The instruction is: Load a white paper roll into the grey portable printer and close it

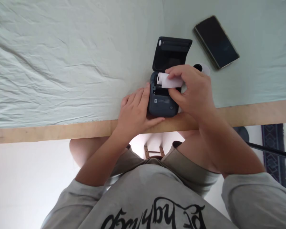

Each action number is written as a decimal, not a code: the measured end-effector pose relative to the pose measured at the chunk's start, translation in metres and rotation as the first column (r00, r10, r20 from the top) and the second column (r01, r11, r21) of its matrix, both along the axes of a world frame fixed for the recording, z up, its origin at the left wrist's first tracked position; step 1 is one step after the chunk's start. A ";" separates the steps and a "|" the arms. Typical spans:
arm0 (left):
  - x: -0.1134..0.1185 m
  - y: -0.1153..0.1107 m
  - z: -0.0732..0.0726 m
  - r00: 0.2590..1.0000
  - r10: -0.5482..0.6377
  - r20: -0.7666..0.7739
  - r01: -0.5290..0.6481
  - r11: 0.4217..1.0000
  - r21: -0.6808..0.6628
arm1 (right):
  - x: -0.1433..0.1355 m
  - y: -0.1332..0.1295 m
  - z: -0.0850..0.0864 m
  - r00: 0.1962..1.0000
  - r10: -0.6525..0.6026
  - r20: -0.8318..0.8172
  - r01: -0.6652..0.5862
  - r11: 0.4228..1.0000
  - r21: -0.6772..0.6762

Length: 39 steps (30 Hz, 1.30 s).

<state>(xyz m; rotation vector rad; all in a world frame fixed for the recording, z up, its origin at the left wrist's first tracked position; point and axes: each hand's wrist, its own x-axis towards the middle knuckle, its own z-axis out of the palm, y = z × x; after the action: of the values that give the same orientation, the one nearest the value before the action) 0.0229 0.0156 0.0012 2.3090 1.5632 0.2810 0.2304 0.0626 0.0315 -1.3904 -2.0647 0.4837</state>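
Observation:
A small dark portable label printer (162,106) lies near the table's front edge, its lid (172,54) raised and tipped back. My right hand (193,87) pinches a white paper roll (170,82) between thumb and fingers, over the printer's uncovered compartment. Whether the roll touches the bottom of that compartment I cannot tell. My left hand (135,106) rests on the table with fingers stretched out, along the printer's left side and front corner. Partly hidden behind my right hand is another white roll (205,69) with a dark core.
A phone (216,43) with a dark screen lies at the back right. Pale green wrinkled cloth (73,57) covers the table, and a wooden strip (50,131) runs along its front edge. Below right, a black rod (271,149) and a patterned dark mat (274,146) show.

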 end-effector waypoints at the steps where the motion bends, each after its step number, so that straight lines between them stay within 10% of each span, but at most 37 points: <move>1: 0.000 0.000 0.000 1.000 0.002 0.003 -0.002 1.000 -0.005 | 0.000 0.000 0.000 1.000 -0.014 -0.004 0.014 1.000 -0.005; 8: 0.000 0.000 0.000 1.000 0.003 0.009 -0.003 1.000 -0.009 | -0.002 0.005 -0.004 0.998 -0.045 -0.041 0.039 0.990 -0.135; 19: -0.008 0.006 0.002 0.978 0.017 0.206 -0.001 0.997 -0.080 | 0.007 -0.013 -0.002 0.972 0.226 -0.064 -0.206 0.949 0.238; 28: -0.004 0.018 -0.007 0.881 0.091 0.465 -0.091 0.996 -0.024 | 0.011 -0.021 -0.011 0.966 0.247 0.077 -0.257 0.952 0.164; 39: 0.008 0.020 -0.018 0.887 0.144 0.439 -0.188 0.980 0.058 | 0.015 -0.015 -0.008 0.936 0.348 0.057 -0.352 0.910 0.218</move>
<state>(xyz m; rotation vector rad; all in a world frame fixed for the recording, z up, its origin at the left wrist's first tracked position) 0.0314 0.0356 -0.0164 1.9929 1.5368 0.8714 0.2452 0.0475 0.0238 -0.8980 -2.3124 0.3674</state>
